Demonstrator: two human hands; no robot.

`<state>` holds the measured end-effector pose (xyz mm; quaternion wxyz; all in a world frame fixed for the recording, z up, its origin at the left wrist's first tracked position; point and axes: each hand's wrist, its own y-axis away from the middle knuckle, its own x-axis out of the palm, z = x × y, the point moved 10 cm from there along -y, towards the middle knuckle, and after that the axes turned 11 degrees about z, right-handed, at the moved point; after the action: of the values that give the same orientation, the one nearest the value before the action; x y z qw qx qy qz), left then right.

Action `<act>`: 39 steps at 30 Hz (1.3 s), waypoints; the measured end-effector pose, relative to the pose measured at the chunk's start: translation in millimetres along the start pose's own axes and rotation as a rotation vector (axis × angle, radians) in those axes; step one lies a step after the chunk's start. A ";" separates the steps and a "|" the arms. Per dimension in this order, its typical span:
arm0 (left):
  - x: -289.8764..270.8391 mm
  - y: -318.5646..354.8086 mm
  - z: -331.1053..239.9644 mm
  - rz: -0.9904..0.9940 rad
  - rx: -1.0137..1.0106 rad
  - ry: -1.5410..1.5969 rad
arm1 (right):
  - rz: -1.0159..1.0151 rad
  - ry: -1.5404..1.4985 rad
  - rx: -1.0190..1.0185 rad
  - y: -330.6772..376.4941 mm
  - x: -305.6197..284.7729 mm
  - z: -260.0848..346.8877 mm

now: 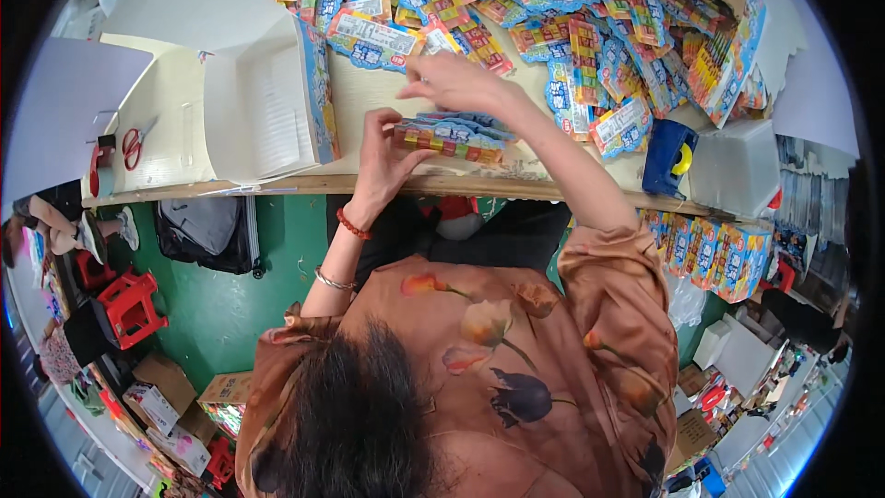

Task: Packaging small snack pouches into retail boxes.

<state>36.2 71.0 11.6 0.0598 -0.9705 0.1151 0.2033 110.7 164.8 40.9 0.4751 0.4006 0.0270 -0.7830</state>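
A small stack of colourful blister-card packets (452, 136) lies near the table's front edge. My left hand (380, 161) grips its left end, thumb in front and fingers behind. Just above and behind the stack is my right hand (452, 83), thumb and fingers apart, with nothing visible in it. Its fingertips are close to loose packets (373, 37) at the near edge of a big pile. Whether they touch a packet I cannot tell.
An open white box (263, 111) with packets along its side stands on the left, beside red scissors (135, 146). A blue tape dispenser (667, 157) and a clear plastic box (735, 166) stand on the right. Filled packet boxes (705, 254) sit below the table edge.
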 end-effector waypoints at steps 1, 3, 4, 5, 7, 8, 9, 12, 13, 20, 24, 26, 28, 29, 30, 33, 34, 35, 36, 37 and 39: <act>-7.0 2.1 -4.6 -0.082 0.057 0.016 | 0.004 -0.024 -0.024 -6.5 11.5 -3.8; -1.1 -0.8 -5.2 0.044 0.052 -0.043 | 0.277 -0.448 0.238 -0.5 34.0 -8.2; 2.5 -1.5 -6.7 0.078 0.054 0.024 | 0.301 -0.557 0.230 1.1 36.6 -11.7; 11.4 -2.4 2.8 0.144 -0.010 0.314 | 0.215 -0.663 0.123 3.0 26.7 -9.5; 14.4 -4.8 -1.7 0.215 0.007 0.218 | -0.049 -0.668 -0.035 8.6 1.2 -27.8; 18.1 -5.6 -4.3 0.282 0.019 0.113 | -0.192 -0.266 -0.029 15.7 -19.2 -28.0; 14.2 -4.2 -6.8 0.264 -0.006 0.210 | -0.330 0.135 -0.023 25.5 -33.3 -19.7; 6.5 1.1 -2.6 0.265 -0.049 0.129 | -0.369 0.456 0.112 21.4 -14.2 -22.4; 1.3 2.6 -0.7 0.256 -0.051 0.124 | -0.272 0.513 0.159 15.1 -3.3 -20.6; -11.5 7.8 -4.3 0.227 0.047 0.041 | -0.150 0.338 0.278 47.9 -10.8 -36.9; -21.3 4.2 -12.7 0.108 0.124 0.165 | -0.160 0.050 0.167 90.9 -11.2 -12.0; -19.2 3.2 -10.0 0.099 0.084 0.236 | -0.125 -0.064 0.030 84.0 3.5 3.6; -20.7 6.3 -4.8 0.091 0.045 0.303 | -0.024 -0.182 -0.001 67.3 14.5 4.5; -16.3 8.5 3.2 0.181 -0.036 0.276 | 0.080 -0.292 -0.041 53.9 20.5 10.5; -9.0 11.2 12.6 0.273 -0.120 0.248 | 0.081 -0.286 -0.050 41.6 16.9 11.7; -8.3 13.7 9.9 0.260 -0.067 0.272 | -0.362 0.194 -0.080 14.5 -28.8 20.4; -5.5 14.0 13.2 0.246 -0.095 0.334 | -0.368 0.198 -0.082 -2.5 -25.3 15.8; -4.9 12.9 9.1 0.251 -0.088 0.331 | -0.354 0.362 -0.055 -22.2 -17.7 13.4; -6.5 14.1 7.9 0.246 -0.111 0.309 | -0.335 0.525 -0.033 -39.2 -6.2 16.0; -6.8 14.1 7.6 0.243 -0.129 0.291 | -0.267 0.557 0.037 -52.4 8.0 10.0; -9.8 15.9 5.1 0.242 -0.110 0.233 | -0.155 0.649 0.147 -67.5 20.9 7.6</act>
<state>21.6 58.4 9.8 -0.0322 -0.9684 0.2259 0.1012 49.7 183.4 9.5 0.3505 0.6588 0.1505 -0.6484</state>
